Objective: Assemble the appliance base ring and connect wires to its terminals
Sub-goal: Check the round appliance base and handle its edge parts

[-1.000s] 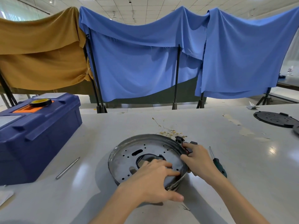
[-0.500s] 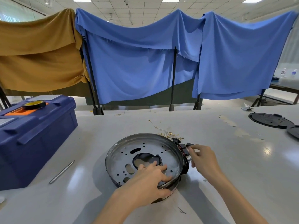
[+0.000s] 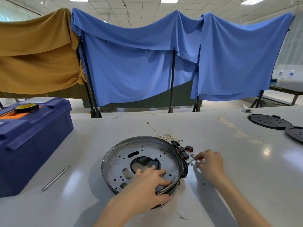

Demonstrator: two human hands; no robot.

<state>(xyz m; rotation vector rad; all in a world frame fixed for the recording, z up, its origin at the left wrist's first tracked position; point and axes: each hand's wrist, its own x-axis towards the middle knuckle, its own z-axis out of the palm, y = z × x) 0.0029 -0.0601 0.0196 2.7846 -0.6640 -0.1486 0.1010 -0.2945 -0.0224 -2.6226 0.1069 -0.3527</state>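
dark metal base ring [image 3: 147,149] sits flat on the white table [image 3: 237,194], centre-near, open side up, w/ a perforated plate inside and a big hole in the middle. left hand [image 3: 144,185] is on its 5 o'clock edge: fingers spread on the plate inside, thumb hooked over the outside of the rim, so it's got hold of the rim. right hand [image 3: 209,163] is off the ring at its 3 o'clock, fingers bent narrow, tips just beside a few small screws [image 3: 191,159] on the table; can't tell if one's pinched. black-and-red switches [image 3: 185,149] lie against the ring's outer wall at 2 o'clock. thin wires [image 3: 164,135] w/ brass ends are in a loose heap at 1 o'clock, touching the rim. blue toolbox [image 3: 32,136] at 9 o'clock, well apart, w/ a tape roll [image 3: 26,107] on its lid. metal rod [image 3: 55,177] lies btwn toolbox and ring. two black round plates [image 3: 268,122] far off at 2 o'clock.
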